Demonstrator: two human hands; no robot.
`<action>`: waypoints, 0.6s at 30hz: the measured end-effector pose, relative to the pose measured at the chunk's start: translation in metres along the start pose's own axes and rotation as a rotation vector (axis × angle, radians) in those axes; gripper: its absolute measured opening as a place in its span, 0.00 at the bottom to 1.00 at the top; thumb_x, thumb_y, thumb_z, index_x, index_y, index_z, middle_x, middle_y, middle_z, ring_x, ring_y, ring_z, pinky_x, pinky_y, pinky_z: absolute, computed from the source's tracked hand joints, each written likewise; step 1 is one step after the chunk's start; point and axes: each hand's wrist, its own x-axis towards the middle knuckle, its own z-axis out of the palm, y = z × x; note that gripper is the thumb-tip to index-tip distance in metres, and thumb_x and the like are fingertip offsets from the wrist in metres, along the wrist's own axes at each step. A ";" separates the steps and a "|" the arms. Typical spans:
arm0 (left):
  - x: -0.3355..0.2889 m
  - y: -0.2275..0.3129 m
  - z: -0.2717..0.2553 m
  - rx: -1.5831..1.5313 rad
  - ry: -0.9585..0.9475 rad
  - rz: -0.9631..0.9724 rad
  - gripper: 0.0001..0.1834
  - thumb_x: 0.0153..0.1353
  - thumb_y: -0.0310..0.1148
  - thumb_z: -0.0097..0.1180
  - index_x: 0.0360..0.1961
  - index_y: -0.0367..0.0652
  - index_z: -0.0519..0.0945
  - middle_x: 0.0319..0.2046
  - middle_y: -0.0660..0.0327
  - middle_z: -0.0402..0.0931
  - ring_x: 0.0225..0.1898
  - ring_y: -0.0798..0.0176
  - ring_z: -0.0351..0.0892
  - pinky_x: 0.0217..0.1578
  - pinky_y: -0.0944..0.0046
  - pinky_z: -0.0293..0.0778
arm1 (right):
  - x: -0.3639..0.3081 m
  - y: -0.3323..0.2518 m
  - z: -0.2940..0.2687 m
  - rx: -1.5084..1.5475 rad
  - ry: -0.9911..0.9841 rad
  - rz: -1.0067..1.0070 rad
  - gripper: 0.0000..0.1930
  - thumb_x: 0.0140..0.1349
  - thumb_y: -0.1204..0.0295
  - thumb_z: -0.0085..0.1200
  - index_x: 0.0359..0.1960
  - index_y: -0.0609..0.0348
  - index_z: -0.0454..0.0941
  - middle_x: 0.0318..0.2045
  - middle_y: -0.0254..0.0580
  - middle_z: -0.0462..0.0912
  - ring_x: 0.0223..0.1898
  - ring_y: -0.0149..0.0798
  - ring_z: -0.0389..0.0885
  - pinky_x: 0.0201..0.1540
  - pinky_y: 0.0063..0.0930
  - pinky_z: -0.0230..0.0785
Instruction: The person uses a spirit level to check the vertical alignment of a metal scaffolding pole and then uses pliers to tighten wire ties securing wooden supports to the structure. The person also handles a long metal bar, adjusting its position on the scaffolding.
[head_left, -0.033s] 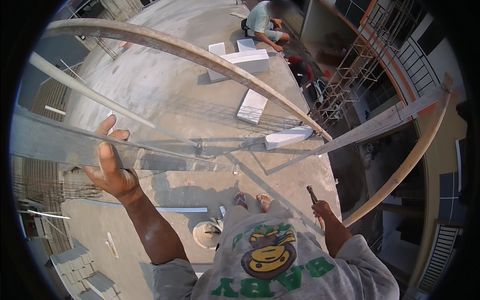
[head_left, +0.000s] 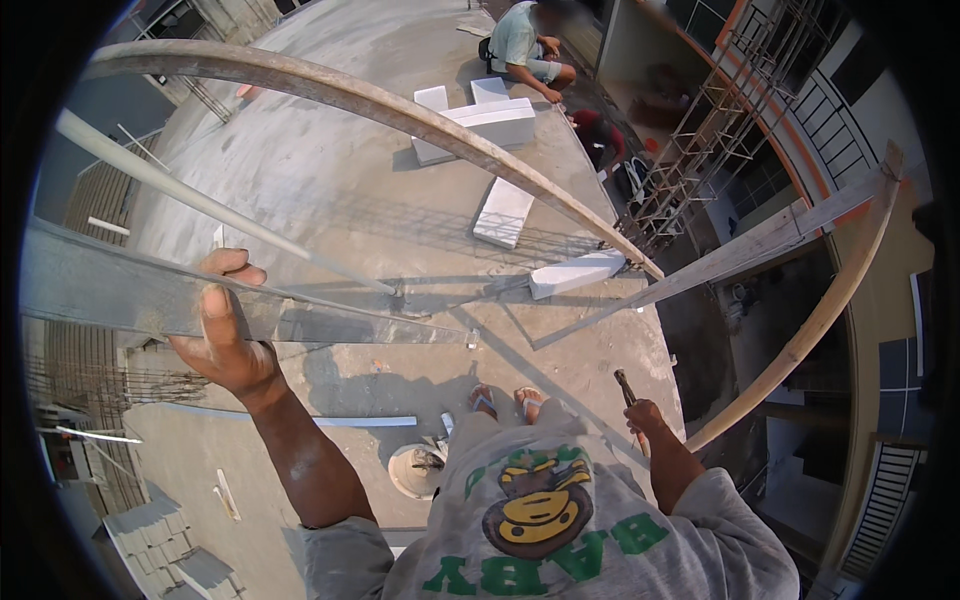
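At the left, my left hand (head_left: 228,355) is closed round a grey upright board (head_left: 110,280). The thumb lies on its near face, and fingertips show over the far edge. My right hand (head_left: 645,414) grips a hammer (head_left: 624,384) by its handle, low on the right side. The hammer's dark head points up and away from my body, apart from the boards. A long curved-looking wooden batten (head_left: 400,115) and a pale pole (head_left: 220,207) rise beyond the grey board.
White blocks (head_left: 500,124) lie on the concrete slab (head_left: 330,180). Another person (head_left: 520,45) squats by the slab's edge, with a person in red (head_left: 598,138) lower down. Slanted timbers (head_left: 720,257) stand at the right. A bucket (head_left: 412,470) is near my feet.
The fingers of my left hand have come down closer over the board's edge. My right hand and the hammer have hardly moved.
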 end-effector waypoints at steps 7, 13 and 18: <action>0.026 -0.022 0.012 -0.269 -0.144 -0.025 0.42 0.64 0.61 0.41 0.59 0.28 0.65 0.29 0.55 0.73 0.26 0.61 0.73 0.31 0.62 0.72 | -0.013 -0.015 0.062 -0.112 0.040 -0.386 0.07 0.58 0.72 0.56 0.25 0.61 0.77 0.18 0.38 0.79 0.17 0.35 0.81 0.21 0.33 0.75; 0.048 -0.047 0.013 -0.429 -0.158 -0.145 0.38 0.62 0.60 0.49 0.54 0.32 0.68 0.32 0.52 0.72 0.31 0.60 0.73 0.38 0.61 0.71 | -0.006 0.013 0.129 -0.121 0.075 -0.428 0.05 0.53 0.69 0.61 0.24 0.54 0.79 0.19 0.35 0.81 0.22 0.33 0.83 0.24 0.30 0.76; 0.060 -0.065 -0.006 -0.571 -0.327 -0.221 0.38 0.58 0.60 0.56 0.52 0.33 0.70 0.31 0.54 0.71 0.32 0.59 0.73 0.39 0.61 0.70 | -0.021 0.042 0.153 -0.328 0.090 -0.304 0.05 0.53 0.68 0.61 0.25 0.54 0.80 0.20 0.37 0.82 0.21 0.39 0.84 0.25 0.33 0.76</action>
